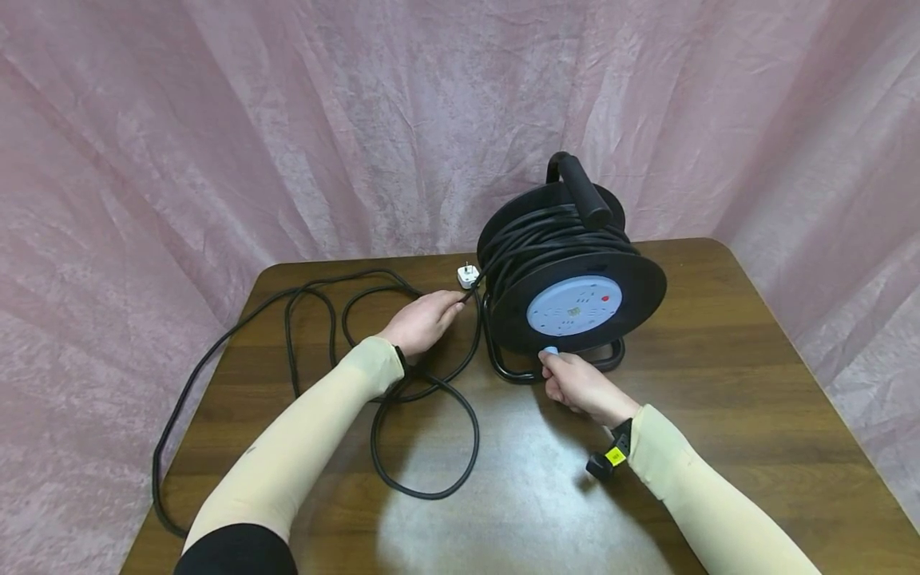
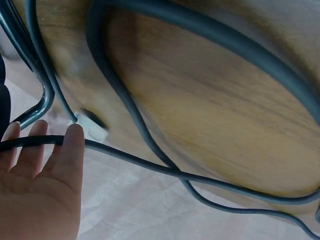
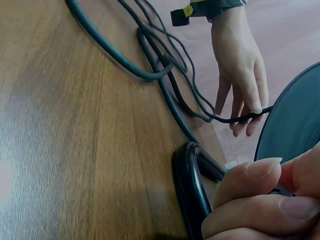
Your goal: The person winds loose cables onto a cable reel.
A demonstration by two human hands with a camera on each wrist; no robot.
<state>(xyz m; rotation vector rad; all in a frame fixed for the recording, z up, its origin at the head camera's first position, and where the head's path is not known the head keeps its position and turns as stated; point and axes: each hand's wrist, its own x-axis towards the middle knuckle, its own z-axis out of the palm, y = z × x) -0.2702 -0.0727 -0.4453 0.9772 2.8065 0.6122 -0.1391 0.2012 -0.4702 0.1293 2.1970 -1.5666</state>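
A black cable reel [image 1: 578, 303] stands on its tubular frame, with dark cable wound between its two discs and a pale blue socket panel on the front disc. My left hand [image 1: 426, 321] is just left of it, holding the black cable [image 2: 130, 159] between thumb and fingers; the fingers are fairly straight. From there the cable runs up onto the reel. At the front disc's lower edge, my right hand [image 1: 584, 388] grips a small light blue knob [image 1: 550, 350], mostly hidden by the fingers. The right wrist view shows these fingers curled close to the disc [image 3: 295, 115].
Loose cable loops [image 1: 426, 497] spread over the left half of the wooden table [image 1: 726, 383], one hanging near its left edge. A white plug [image 1: 468, 276] lies at the back beside the reel. The reel's black carry handle [image 1: 584, 192] rises above. Behind hangs a pink curtain [image 1: 402, 120].
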